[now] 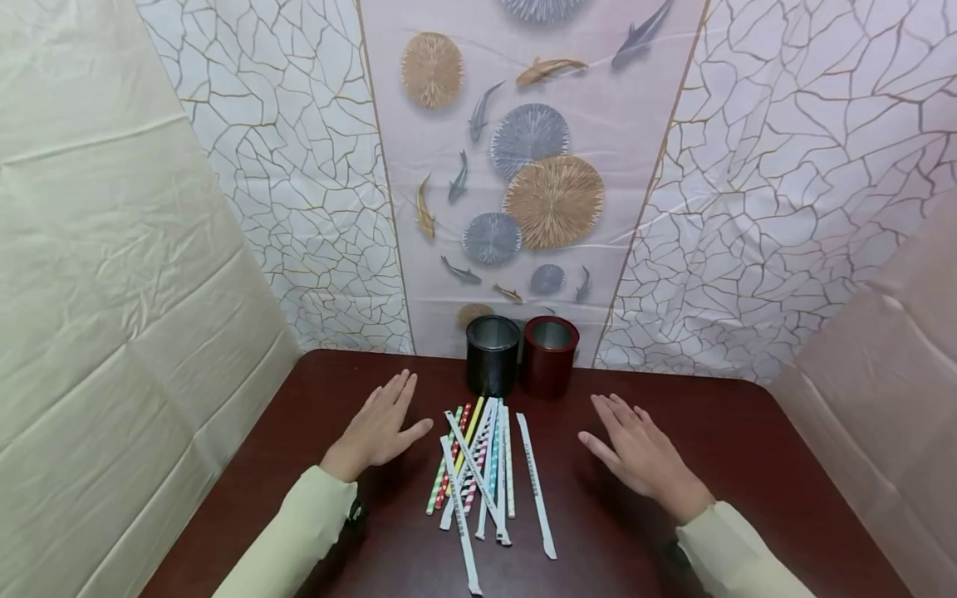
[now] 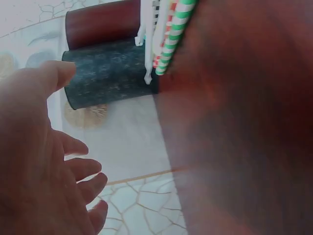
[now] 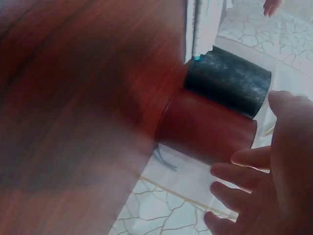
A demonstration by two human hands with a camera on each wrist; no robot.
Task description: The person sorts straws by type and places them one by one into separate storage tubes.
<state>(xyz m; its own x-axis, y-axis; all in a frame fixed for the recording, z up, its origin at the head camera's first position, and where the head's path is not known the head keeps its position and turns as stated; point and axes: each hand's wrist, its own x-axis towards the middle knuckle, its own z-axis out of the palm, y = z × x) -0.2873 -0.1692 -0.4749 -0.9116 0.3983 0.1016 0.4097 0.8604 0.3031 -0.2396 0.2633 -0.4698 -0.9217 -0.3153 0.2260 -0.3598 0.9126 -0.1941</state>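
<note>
My left hand (image 1: pixel 380 428) hovers palm down over the table, left of a loose pile of straws (image 1: pixel 478 465), fingers straight and holding nothing. On the other side my right hand (image 1: pixel 639 448) is spread the same way, its thumb toward the pile. Some straws are bare and patterned, such as a green striped straw (image 2: pixel 175 36) and a yellow straw (image 1: pixel 469 432); others lie in white paper wrappers. One wrapped straw (image 1: pixel 536 486) lies apart at the right. Behind the pile stand a black can (image 1: pixel 493 365) and a dark red can (image 1: pixel 549 365), both upright with open tops.
The dark reddish-brown table (image 1: pixel 620 548) ends at a patterned cloth backdrop (image 1: pixel 755 208) just behind the cans. Pale cloth walls (image 1: pixel 97 332) close in the left and right sides.
</note>
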